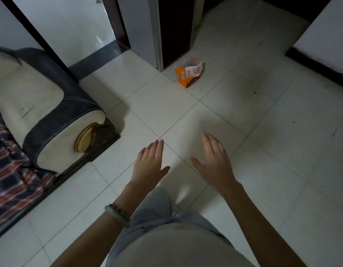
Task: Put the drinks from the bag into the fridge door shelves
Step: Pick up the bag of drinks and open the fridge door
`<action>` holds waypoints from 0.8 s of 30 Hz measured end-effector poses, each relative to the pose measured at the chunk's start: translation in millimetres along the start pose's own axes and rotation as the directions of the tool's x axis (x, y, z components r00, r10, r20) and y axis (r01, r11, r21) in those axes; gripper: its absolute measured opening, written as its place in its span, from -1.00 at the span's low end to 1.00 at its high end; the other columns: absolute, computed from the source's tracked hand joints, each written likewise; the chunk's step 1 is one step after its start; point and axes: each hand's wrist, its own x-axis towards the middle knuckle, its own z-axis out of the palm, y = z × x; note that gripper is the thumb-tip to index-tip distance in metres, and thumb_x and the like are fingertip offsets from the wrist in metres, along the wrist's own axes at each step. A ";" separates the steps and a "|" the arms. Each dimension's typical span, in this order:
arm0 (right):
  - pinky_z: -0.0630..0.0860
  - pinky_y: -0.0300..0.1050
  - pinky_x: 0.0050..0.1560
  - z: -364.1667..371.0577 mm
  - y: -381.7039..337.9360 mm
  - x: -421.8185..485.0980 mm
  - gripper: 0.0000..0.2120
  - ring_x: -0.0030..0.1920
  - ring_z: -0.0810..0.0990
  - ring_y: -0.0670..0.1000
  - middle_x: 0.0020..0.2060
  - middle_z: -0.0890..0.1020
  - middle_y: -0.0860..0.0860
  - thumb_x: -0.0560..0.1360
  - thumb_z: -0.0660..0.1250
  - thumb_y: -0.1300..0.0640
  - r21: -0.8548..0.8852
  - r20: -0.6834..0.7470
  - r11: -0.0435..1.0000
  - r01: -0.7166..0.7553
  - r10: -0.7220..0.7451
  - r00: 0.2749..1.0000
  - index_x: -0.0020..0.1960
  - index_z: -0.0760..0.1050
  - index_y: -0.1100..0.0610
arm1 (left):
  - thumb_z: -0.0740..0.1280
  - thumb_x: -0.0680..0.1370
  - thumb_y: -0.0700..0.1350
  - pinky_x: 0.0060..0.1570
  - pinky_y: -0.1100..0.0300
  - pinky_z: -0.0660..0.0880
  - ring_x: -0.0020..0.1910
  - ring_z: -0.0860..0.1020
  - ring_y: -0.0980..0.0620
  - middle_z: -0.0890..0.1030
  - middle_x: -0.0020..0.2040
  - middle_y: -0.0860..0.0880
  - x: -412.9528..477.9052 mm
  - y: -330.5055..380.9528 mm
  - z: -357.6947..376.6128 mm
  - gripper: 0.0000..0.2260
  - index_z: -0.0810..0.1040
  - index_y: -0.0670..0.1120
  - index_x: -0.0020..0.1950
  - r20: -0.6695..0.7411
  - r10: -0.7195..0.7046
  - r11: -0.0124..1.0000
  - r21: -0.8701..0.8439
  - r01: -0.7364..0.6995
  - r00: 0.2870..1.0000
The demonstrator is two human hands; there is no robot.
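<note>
- Well ahead of you, the orange-and-white bag (188, 74) stands on the pale tiled floor (263, 151), its top open and crumpled; what it holds cannot be made out from here.
- The bag sits just beside the foot of a tall pale-grey panel with a dark side (147, 31), which may be the fridge, though you cannot tell for certain; no door shelves show.
- Your left hand (149, 166) is held out over the floor, back upward, fingers straight and close together, thumb spread to the side; it grasps nothing.
- Your right hand (215, 162) is the same: flat, fingers extended, thumb out, released and holding nothing.
- Both hands hover apart from each other, well short of the bag, with a tile joint crossing the floor between them.
- On your left wrist you wear a pale bangle (116, 215) and a string of dark beads (119, 208), side by side.
- Below the hands, your grey clothing (176, 237) fills the bottom middle of the view.
- To your left stands a sofa arm (51, 120), cream with dark trim, with a round wooden disc (85, 136) at its front end.
- A plaid cloth (10, 174) in red and dark blue lies on the sofa seat at the far left edge.
</note>
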 end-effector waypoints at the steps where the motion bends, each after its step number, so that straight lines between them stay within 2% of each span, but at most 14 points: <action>1: 0.25 0.07 0.35 0.4 1.5 4.3 -0.29 0.41 0.26 0.17 0.42 0.30 0.20 0.45 0.34 -0.03 0.002 -0.013 1.000 0.005 -0.005 1.000 0.46 0.15 0.23 | 0.33 0.50 0.10 0.38 -0.03 0.18 0.43 0.24 -0.17 0.25 0.46 -0.20 4.6 -0.1 -0.3 -0.27 0.07 -0.22 0.49 -0.009 0.000 1.000 -0.004 0.000 1.000; 7: 0.31 0.10 0.31 -1.8 4.9 41.9 -0.28 0.37 0.34 0.21 0.37 0.37 0.23 0.43 0.39 -0.04 -0.048 -0.033 0.998 0.028 -0.030 0.999 0.44 0.19 0.25 | 0.23 0.54 0.14 0.43 0.03 0.06 0.49 0.11 -0.11 0.10 0.52 -0.15 50.4 -6.5 -5.6 -0.26 -0.08 -0.17 0.51 -0.019 0.034 0.999 -0.006 -0.034 0.999; 12: 0.27 0.07 0.34 -7.3 8.7 94.4 -0.28 0.40 0.28 0.19 0.42 0.29 0.20 0.45 0.36 -0.06 -0.043 -0.018 0.999 0.014 -0.014 1.000 0.46 0.16 0.21 | 0.26 0.52 0.17 0.42 0.03 0.10 0.47 0.15 -0.11 0.15 0.51 -0.15 105.7 -18.5 -12.2 -0.24 -0.04 -0.18 0.51 -0.030 0.052 0.999 0.000 -0.052 0.998; 17: 0.23 0.00 0.36 -18.4 12.0 175.2 -0.27 0.43 0.24 0.15 0.44 0.26 0.17 0.46 0.34 -0.08 -0.072 -0.013 0.997 0.015 -0.016 1.000 0.47 0.12 0.19 | 0.32 0.49 0.15 0.40 0.00 0.16 0.45 0.21 -0.14 0.21 0.49 -0.17 190.2 -37.0 -31.6 -0.22 0.02 -0.19 0.50 -0.061 0.063 0.998 0.020 -0.062 0.996; 24: 0.22 0.00 0.37 -44.6 18.3 301.5 -0.28 0.45 0.19 0.14 0.47 0.20 0.14 0.48 0.31 -0.08 -0.075 -0.033 0.997 0.004 -0.006 0.999 0.49 0.07 0.15 | 0.24 0.52 0.18 0.43 0.01 0.07 0.49 0.10 -0.11 0.09 0.52 -0.14 316.8 -65.2 -67.6 -0.22 -0.10 -0.15 0.51 -0.076 0.092 0.995 0.032 -0.089 0.993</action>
